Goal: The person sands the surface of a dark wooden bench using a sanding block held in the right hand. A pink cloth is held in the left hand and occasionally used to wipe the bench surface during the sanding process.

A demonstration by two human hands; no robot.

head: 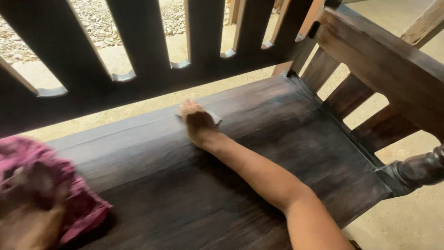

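My right hand [196, 119] was stretched out over the dark stained wooden bench seat [259, 153], reaching toward its far edge. The fingers [187, 110] were curled down and pressed on a small grey pad [214, 117], probably sandpaper, lying flat on the surface. Only the pad's right corner showed past the hand; the rest was under it. So, right fingers closed onto the pad, holding it against the wood near the far-middle of the seat.

My left hand [27, 203] was at the near left corner of the frame, blurred. It was bunched around a pink cloth [78, 203], fingers seemingly closed on it, though blur hid the exact grip. The cloth rested on or just above the near left part of the surface; couldn't tell which.

The slatted backrest [138, 41] of dark vertical boards ran along the far side, with pale gravel ground [92, 18] visible through the gaps. On the right, the side rail [384, 60] with short slats met the seat, and a turned wooden post [418, 169] stuck out at the near right corner. Sandy floor [407, 222] showed below at right.
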